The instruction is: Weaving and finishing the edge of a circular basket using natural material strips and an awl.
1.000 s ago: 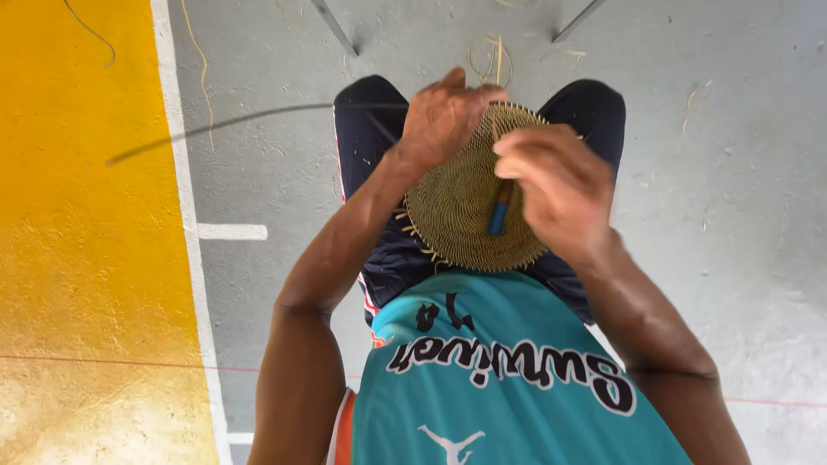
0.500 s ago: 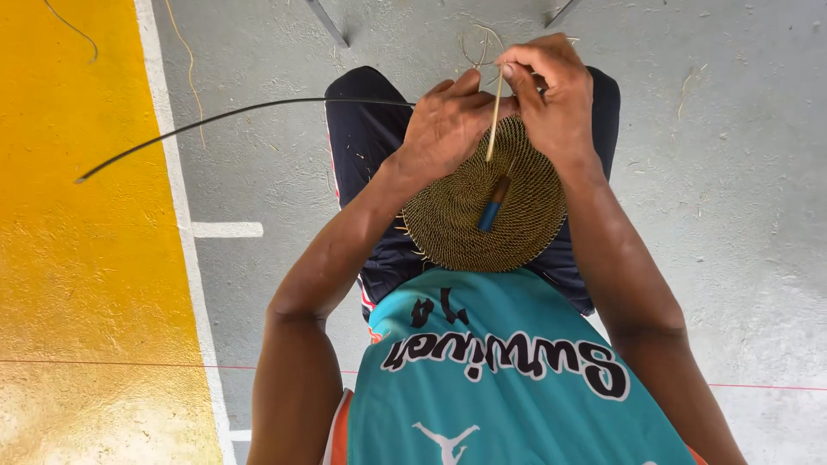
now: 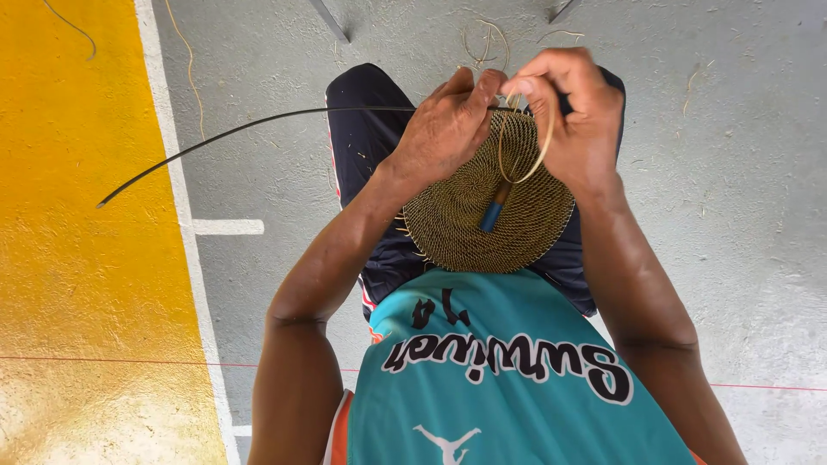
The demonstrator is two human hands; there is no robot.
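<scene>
- Woven disc (image 3: 469, 226): round, flat, tightly coiled in brown-gold fibre; resting on the lap above the dark shorts (image 3: 366, 129), face up to the camera.
- Left hand (image 3: 444, 129): laid over the upper-left edge of the disc, fingers curled and pressed together, thumb meeting the rim at the top; gripping the disc's edge.
- Right hand (image 3: 579, 108): at the upper-right rim, fingertips pinched on a thin pale strand (image 3: 544, 146); strand loops down in an arc over the disc's face and back toward the rim.
- Blue-handled tool (image 3: 494, 211): lodged in the disc near its centre, long axis running from lower left up toward the rim between the two hands; touched by neither hand.
- Key relation: working point at the top rim, directly between thumb of left and fingertips of right; right hand nearer the strand, left nearer the disc body.
- Long dark cane (image 3: 250, 127): running from under the left hand out to the left, near level, tip over the yellow floor band (image 3: 77, 258).
- Loose fibre scraps (image 3: 484, 43) on the grey concrete floor (image 3: 741, 215) beyond the knees.
</scene>
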